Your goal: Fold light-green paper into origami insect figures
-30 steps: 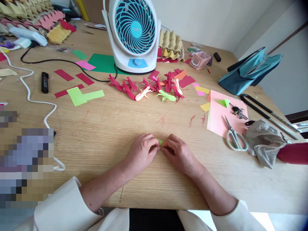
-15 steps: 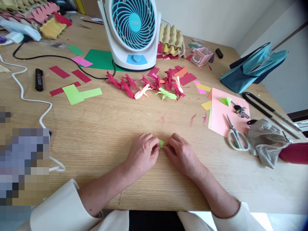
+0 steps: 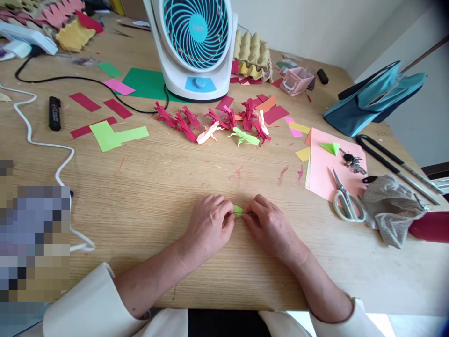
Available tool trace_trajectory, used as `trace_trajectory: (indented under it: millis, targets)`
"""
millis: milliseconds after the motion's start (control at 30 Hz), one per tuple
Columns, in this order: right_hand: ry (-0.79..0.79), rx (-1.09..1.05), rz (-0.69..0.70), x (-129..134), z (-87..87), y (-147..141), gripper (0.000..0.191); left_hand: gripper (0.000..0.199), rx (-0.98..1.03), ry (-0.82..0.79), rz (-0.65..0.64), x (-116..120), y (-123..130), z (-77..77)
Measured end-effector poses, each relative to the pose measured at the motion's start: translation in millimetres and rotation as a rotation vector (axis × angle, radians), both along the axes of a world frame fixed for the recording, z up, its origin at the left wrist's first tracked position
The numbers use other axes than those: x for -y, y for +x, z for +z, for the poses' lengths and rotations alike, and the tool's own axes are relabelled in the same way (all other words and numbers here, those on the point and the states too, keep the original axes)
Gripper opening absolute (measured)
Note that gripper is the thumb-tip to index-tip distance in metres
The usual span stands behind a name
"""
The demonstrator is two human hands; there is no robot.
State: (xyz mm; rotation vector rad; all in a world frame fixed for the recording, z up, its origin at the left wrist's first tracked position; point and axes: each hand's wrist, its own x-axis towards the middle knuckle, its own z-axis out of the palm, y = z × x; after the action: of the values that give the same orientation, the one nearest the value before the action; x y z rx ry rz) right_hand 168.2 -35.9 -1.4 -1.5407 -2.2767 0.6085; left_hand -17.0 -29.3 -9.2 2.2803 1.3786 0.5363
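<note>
A small piece of light green paper [image 3: 238,210] shows between my hands, low over the front middle of the table. My left hand [image 3: 213,220] is closed in a pinch on its left end. On the right end, the fingers of my right hand [image 3: 268,222] are pinched shut. Most of the paper is covered by my fingers, so its folds cannot be made out. Beyond my hands sits a group of folded paper figures: several dark red ones [image 3: 185,127], a pale peach one [image 3: 209,133] and a light green one [image 3: 244,136].
A white fan [image 3: 198,56] stands behind the figures. Scissors [image 3: 345,199], keys [image 3: 352,163] and a folded green piece [image 3: 330,149] lie on pink paper [image 3: 319,173] at right. Light green scraps [image 3: 107,136], a black marker [image 3: 54,113] and a white cable [image 3: 59,147] are at left.
My hands have drawn slightly apart, the right one shifting a little right, and more of the green paper shows between them. The camera view has shifted slightly.
</note>
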Motion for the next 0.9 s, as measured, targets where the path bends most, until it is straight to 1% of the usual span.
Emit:
trace_trajectory:
  millis: [100,233,400,633,800,900]
  targets:
    - [-0.014,-0.006,-0.008,-1,2.0,1,0.012,0.012,-0.003,-0.014,0.002,-1,1,0.9]
    - [-0.022,0.024,-0.06,-1,2.8,0,0.014,0.012,-0.025,-0.024,0.009,-1,2,2.3]
    - [-0.019,0.058,-0.104,0,1.9,-2,0.013,0.01,-0.096,-0.034,0.012,-1,5,4.3]
    - [-0.03,0.091,-0.15,0,1.0,0,0.01,0.008,-0.205,0.022,0.012,-2,9,5.1]
    - [-0.018,0.122,-0.167,-3,-1.2,8,0.012,0.007,-0.214,0.046,0.015,-2,10,4.3]
    - [0.007,0.084,-0.209,-4,2.1,14,0.016,0.006,-0.208,0.059,0.019,-2,10,3.6]
